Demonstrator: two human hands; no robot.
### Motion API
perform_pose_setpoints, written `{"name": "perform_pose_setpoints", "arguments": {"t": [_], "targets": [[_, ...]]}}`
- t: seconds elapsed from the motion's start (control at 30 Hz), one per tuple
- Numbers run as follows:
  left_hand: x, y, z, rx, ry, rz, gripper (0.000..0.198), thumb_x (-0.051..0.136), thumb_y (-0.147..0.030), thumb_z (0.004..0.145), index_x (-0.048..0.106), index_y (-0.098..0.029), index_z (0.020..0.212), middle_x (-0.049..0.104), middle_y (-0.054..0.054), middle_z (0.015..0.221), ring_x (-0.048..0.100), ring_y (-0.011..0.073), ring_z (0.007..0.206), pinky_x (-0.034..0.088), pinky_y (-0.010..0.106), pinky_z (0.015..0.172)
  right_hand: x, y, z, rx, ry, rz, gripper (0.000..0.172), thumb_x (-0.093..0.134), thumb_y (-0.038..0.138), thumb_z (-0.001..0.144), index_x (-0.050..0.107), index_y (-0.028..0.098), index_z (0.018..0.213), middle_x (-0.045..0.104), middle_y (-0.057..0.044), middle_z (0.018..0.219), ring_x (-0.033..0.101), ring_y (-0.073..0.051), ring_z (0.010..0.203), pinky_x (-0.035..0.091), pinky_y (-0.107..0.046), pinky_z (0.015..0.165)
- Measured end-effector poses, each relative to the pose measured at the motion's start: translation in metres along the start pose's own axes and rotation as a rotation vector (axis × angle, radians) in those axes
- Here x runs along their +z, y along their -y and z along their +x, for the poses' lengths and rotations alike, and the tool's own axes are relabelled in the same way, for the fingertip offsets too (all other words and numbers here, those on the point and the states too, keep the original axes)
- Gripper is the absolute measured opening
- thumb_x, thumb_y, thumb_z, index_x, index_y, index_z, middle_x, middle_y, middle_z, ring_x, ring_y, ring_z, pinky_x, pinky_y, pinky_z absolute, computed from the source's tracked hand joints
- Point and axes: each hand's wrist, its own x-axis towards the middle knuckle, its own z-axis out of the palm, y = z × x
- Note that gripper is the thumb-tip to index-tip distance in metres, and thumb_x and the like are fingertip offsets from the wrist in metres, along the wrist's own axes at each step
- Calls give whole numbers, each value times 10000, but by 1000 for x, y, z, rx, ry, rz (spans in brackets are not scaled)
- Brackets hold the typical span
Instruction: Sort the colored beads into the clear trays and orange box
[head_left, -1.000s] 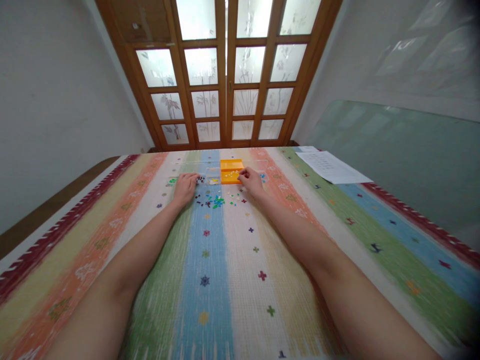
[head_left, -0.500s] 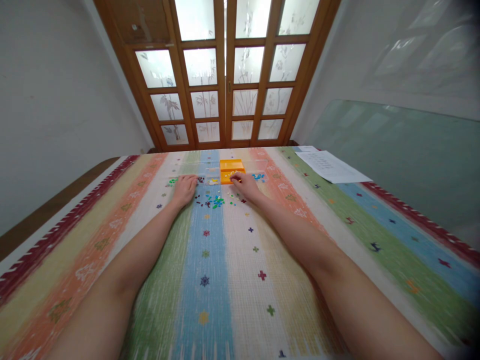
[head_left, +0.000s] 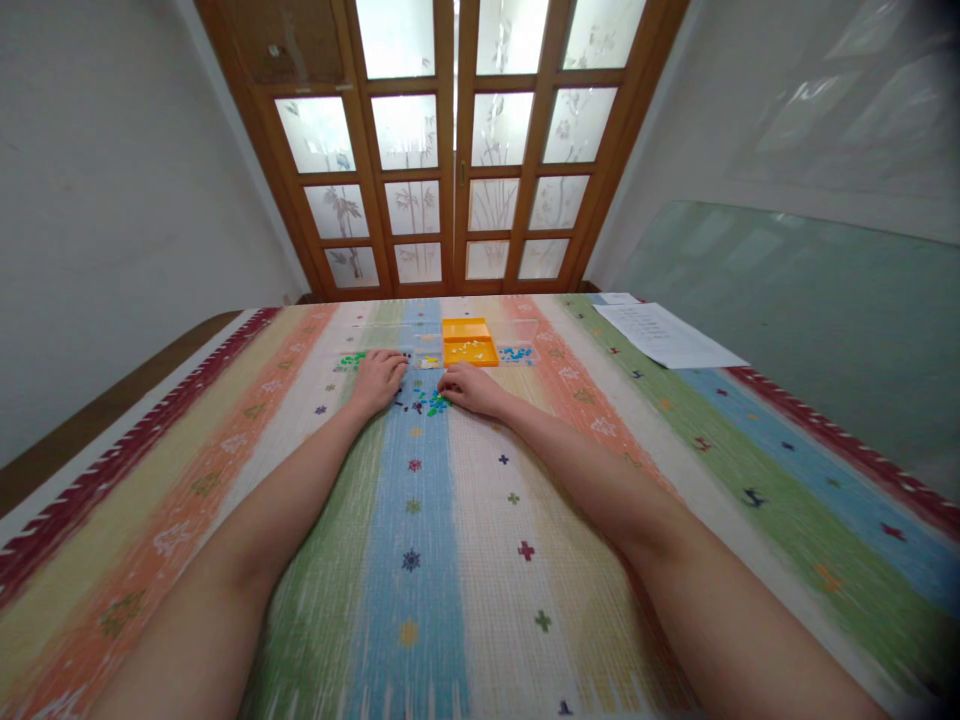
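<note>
Small coloured pieces point(head_left: 430, 403), mostly green, blue and dark red, lie loose on the striped cloth. My right hand point(head_left: 471, 388) is at the pile's right edge, fingertips pinched together; whatever they may hold is too small to make out. Behind it stands an orange tray point(head_left: 493, 352) with its lid raised and small white pieces inside. My left hand point(head_left: 379, 382) rests by the clear compartment box, its fingers loosely bent and slightly apart, partly covering a compartment of dark pieces. Around it show green pieces point(head_left: 351, 361), and yellow pieces point(head_left: 429, 361) sit between the hands.
Blue pieces point(head_left: 517, 354) fill a clear compartment right of the orange tray. Printed paper sheets point(head_left: 667, 335) lie at the far right of the striped tablecloth point(head_left: 420, 620). A clear glass-like panel point(head_left: 810, 290) stands beyond the right edge, and wooden doors point(head_left: 454, 180) stand behind.
My right hand has moved from the orange tray down and left to the loose pieces. My left hand has shifted slightly right, and its fingers have spread a little.
</note>
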Motion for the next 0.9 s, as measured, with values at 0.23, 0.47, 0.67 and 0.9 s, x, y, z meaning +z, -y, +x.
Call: {"name": "perform_pose_setpoints", "arguments": {"t": [0.23,0.47,0.67,0.9], "targets": [[-1,-6,-1,79,18,-20,380,454,-387,1054,779,-228,1169,700,100,1275,542,287,1246,398,507,1147,5,-7,1,77,-62,42,121,622,153,930,739,184,927,729,-57,935,624,-189,869,440,-288,798],[-5,-14,0,188,152,-100,289,537,-365,1015,783,-267,1129,720,58,1233,561,266,1223,409,498,1147,4,-26,1,350,-296,227,83,596,241,867,654,199,826,707,-14,803,608,-162,729,432,-265,686],[-8,-21,0,292,207,-134,232,571,-310,984,796,-270,1024,730,51,1175,564,268,1153,433,479,1098,-9,-46,-1,538,-509,271,118,551,278,847,645,207,834,678,-19,743,593,-174,675,429,-277,643],[-6,-18,-1,305,229,-152,201,594,-245,943,790,-254,985,727,51,1082,575,256,1087,428,440,1064,-24,-59,-8,680,-609,57,172,574,309,919,705,198,921,657,-16,737,557,-170,682,331,-273,625]]}}
